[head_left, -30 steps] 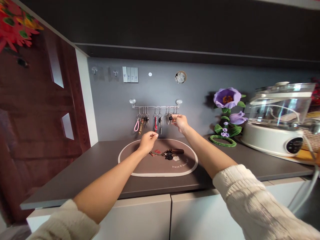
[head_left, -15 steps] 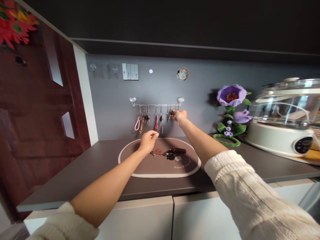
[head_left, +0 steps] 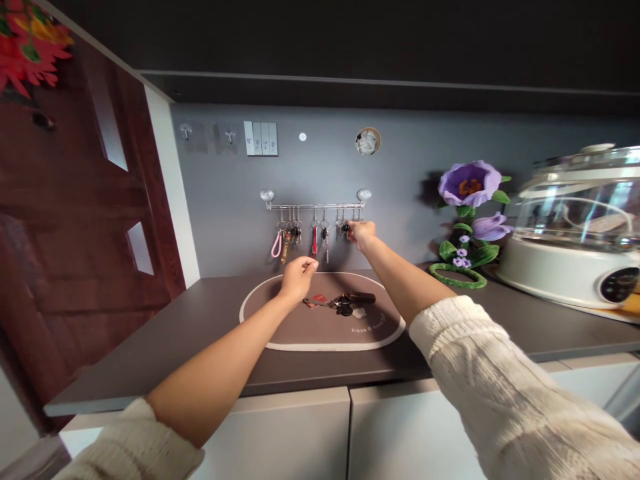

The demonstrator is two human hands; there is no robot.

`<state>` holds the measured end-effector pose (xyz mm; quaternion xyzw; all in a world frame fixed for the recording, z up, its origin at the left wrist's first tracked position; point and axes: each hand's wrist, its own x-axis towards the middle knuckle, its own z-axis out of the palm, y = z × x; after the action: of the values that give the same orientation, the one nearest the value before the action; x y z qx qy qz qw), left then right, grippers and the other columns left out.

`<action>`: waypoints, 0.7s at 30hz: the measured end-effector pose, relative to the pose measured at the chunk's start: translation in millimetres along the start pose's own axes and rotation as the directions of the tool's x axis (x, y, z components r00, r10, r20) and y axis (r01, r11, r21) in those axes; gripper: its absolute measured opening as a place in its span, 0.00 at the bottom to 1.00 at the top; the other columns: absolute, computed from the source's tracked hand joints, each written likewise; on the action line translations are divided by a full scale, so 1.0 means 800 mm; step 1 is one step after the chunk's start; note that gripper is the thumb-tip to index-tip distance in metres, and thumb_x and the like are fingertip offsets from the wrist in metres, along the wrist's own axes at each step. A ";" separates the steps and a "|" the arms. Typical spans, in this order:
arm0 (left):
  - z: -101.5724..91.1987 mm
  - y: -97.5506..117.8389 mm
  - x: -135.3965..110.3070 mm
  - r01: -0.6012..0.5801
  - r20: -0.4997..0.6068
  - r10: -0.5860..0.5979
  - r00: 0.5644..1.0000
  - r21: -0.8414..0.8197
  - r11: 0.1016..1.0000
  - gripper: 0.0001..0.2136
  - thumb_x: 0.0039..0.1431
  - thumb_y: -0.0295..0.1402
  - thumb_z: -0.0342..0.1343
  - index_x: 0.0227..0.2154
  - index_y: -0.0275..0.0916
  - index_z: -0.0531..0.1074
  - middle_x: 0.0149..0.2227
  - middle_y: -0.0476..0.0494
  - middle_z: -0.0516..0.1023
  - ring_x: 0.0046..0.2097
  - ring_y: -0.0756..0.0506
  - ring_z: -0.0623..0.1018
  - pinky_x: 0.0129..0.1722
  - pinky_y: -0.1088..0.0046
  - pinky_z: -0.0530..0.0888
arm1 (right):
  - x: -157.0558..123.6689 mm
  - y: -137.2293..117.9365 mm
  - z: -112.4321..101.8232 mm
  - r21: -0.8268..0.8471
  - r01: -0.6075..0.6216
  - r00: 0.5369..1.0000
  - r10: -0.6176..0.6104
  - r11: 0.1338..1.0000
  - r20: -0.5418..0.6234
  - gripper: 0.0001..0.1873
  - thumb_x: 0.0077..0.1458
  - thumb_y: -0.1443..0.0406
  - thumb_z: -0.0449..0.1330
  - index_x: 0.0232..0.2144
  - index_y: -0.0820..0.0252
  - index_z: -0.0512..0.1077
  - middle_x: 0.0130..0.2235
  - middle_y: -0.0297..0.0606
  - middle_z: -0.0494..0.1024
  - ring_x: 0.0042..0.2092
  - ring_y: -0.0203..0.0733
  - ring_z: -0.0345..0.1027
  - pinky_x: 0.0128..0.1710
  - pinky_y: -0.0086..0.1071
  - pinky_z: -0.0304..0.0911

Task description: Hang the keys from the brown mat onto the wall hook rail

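Observation:
At the right end of a clear hook rail on the wall, my right hand is closed on a bunch of keys, with a reddish-brown bit showing at the fingertips. Left along the rail hang several key bunches, among them a pink loop strap and a red key fob. My left hand hovers over the brown mat, thumb and fingers pinched; what they hold, if anything, is hidden. Beneath it on the mat lie a pile of dark keys and a red tag.
The oval mat with a pale rim lies on the dark counter. To the right stand a purple plush flower and a white appliance with a clear top. A dark cabinet overhangs; a red-brown door is left.
The view has shifted slightly. Both hands stay almost where they were, the right at the rail's end and the left above the mat.

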<state>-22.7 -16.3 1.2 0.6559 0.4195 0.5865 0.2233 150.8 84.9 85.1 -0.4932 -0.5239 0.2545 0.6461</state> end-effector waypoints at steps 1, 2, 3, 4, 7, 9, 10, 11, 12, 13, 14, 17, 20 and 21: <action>0.000 0.000 0.000 0.002 0.000 -0.002 1.000 -0.001 1.000 0.07 0.50 0.33 0.51 0.27 0.35 0.71 0.27 0.47 0.75 0.29 0.51 0.71 0.30 0.76 0.66 | -0.001 0.000 0.000 0.014 -0.031 0.999 0.031 0.999 -0.019 0.04 0.48 0.69 0.56 0.23 0.64 0.67 0.14 0.29 0.61 0.16 0.28 0.53 0.17 0.25 0.57; -0.001 0.000 0.000 0.003 -0.002 -0.003 1.000 0.000 1.000 0.07 0.50 0.33 0.51 0.27 0.35 0.71 0.27 0.47 0.75 0.29 0.51 0.71 0.30 0.76 0.66 | -0.003 -0.001 0.000 0.035 -0.074 0.996 0.075 0.997 -0.046 0.04 0.48 0.69 0.56 0.23 0.64 0.67 0.15 0.29 0.62 0.16 0.28 0.53 0.17 0.25 0.57; -0.001 0.001 0.000 0.003 -0.004 -0.003 1.000 0.004 1.000 0.07 0.50 0.33 0.51 0.27 0.35 0.71 0.27 0.47 0.75 0.29 0.51 0.71 0.30 0.76 0.66 | -0.004 -0.003 0.001 0.059 -0.115 0.990 0.119 0.992 -0.070 0.04 0.48 0.69 0.57 0.22 0.64 0.66 0.15 0.30 0.62 0.16 0.27 0.54 0.17 0.24 0.58; -0.002 0.001 0.000 0.000 -0.008 0.000 1.000 0.011 1.000 0.07 0.50 0.33 0.51 0.27 0.35 0.71 0.27 0.47 0.75 0.29 0.51 0.71 0.31 0.76 0.66 | -0.007 -0.005 0.001 0.078 -0.137 0.987 0.143 0.987 -0.078 0.05 0.48 0.70 0.57 0.22 0.64 0.66 0.16 0.30 0.63 0.16 0.27 0.54 0.17 0.24 0.58; -0.004 0.004 0.001 0.004 -0.022 -0.003 1.000 0.030 1.000 0.06 0.50 0.32 0.51 0.27 0.35 0.71 0.27 0.46 0.75 0.29 0.51 0.71 0.31 0.76 0.66 | -0.013 -0.011 0.001 0.121 -0.175 0.979 0.186 0.977 -0.085 0.06 0.48 0.71 0.56 0.21 0.65 0.65 0.15 0.30 0.62 0.16 0.26 0.53 0.16 0.23 0.56; -0.006 0.005 0.001 0.009 -0.027 -0.008 1.000 0.029 1.000 0.07 0.50 0.32 0.51 0.27 0.34 0.71 0.27 0.46 0.74 0.29 0.51 0.71 0.31 0.75 0.66 | -0.016 -0.014 0.000 0.139 -0.189 0.976 0.202 0.972 -0.087 0.07 0.48 0.71 0.56 0.20 0.65 0.65 0.15 0.29 0.61 0.16 0.26 0.52 0.16 0.22 0.55; -0.007 0.006 0.001 0.008 -0.027 -0.008 1.000 0.023 1.000 0.07 0.49 0.32 0.51 0.27 0.34 0.71 0.27 0.46 0.74 0.29 0.51 0.71 0.31 0.75 0.66 | -0.018 -0.015 -0.001 0.145 -0.194 0.974 0.208 0.970 -0.088 0.07 0.48 0.72 0.56 0.20 0.65 0.65 0.15 0.29 0.61 0.16 0.26 0.52 0.16 0.22 0.56; -0.007 0.006 0.002 0.009 -0.024 -0.008 1.000 0.013 1.000 0.07 0.49 0.32 0.51 0.26 0.34 0.71 0.27 0.46 0.74 0.29 0.51 0.71 0.31 0.75 0.66 | -0.019 -0.017 -0.002 0.150 -0.198 0.973 0.213 0.969 -0.089 0.07 0.48 0.72 0.56 0.19 0.65 0.65 0.15 0.29 0.61 0.16 0.26 0.53 0.17 0.21 0.56; -0.008 0.006 0.003 0.009 -0.020 -0.009 1.000 0.000 1.000 0.06 0.49 0.32 0.51 0.26 0.34 0.71 0.27 0.46 0.74 0.28 0.51 0.71 0.31 0.76 0.66 | -0.021 -0.018 -0.003 0.152 -0.203 0.972 0.218 0.967 -0.090 0.08 0.48 0.73 0.55 0.19 0.65 0.64 0.15 0.29 0.61 0.16 0.26 0.53 0.17 0.21 0.57; -0.009 0.006 0.003 0.010 -0.017 -0.010 1.000 -0.013 1.000 0.06 0.49 0.32 0.51 0.26 0.34 0.70 0.26 0.47 0.74 0.28 0.51 0.70 0.31 0.76 0.66 | -0.022 -0.020 -0.005 0.151 -0.208 0.970 0.223 0.966 -0.092 0.08 0.47 0.73 0.55 0.19 0.64 0.64 0.15 0.29 0.62 0.17 0.26 0.53 0.18 0.21 0.57; -0.009 0.006 0.004 0.011 -0.014 -0.011 1.000 -0.025 1.000 0.06 0.49 0.32 0.52 0.26 0.34 0.70 0.26 0.47 0.73 0.28 0.51 0.70 0.31 0.76 0.66 | -0.024 -0.022 -0.007 0.148 -0.214 0.969 0.229 0.966 -0.095 0.08 0.47 0.74 0.55 0.19 0.64 0.64 0.15 0.29 0.62 0.17 0.26 0.54 0.18 0.22 0.57; -0.013 0.004 0.007 0.008 -0.006 -0.008 1.000 -0.041 0.999 0.07 0.49 0.33 0.52 0.27 0.35 0.71 0.26 0.47 0.73 0.28 0.51 0.70 0.31 0.75 0.65 | -0.033 -0.031 -0.011 0.128 -0.231 0.963 0.246 0.964 -0.114 0.07 0.46 0.73 0.56 0.19 0.63 0.64 0.16 0.30 0.64 0.17 0.27 0.55 0.16 0.21 0.55; -0.018 0.002 0.011 -0.010 0.004 0.010 1.000 -0.031 0.999 0.07 0.48 0.33 0.53 0.27 0.34 0.71 0.27 0.47 0.73 0.29 0.51 0.70 0.32 0.75 0.65 | -0.048 -0.043 -0.013 0.128 -0.193 0.971 0.208 0.973 -0.118 0.05 0.47 0.71 0.56 0.21 0.62 0.65 0.19 0.32 0.67 0.18 0.26 0.56 0.16 0.21 0.54; -0.020 0.002 0.012 -0.013 0.007 0.013 1.000 -0.032 0.999 0.07 0.48 0.33 0.53 0.28 0.34 0.71 0.28 0.46 0.74 0.30 0.51 0.70 0.33 0.75 0.65 | -0.055 -0.048 -0.013 0.141 -0.163 0.979 0.177 0.977 -0.096 0.05 0.47 0.71 0.56 0.22 0.63 0.65 0.20 0.32 0.68 0.19 0.26 0.57 0.17 0.21 0.55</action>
<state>-37.9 -12.7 11.7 0.6570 0.4050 0.5922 0.2316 139.1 29.4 101.2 -0.5053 -0.4258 0.3159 0.6808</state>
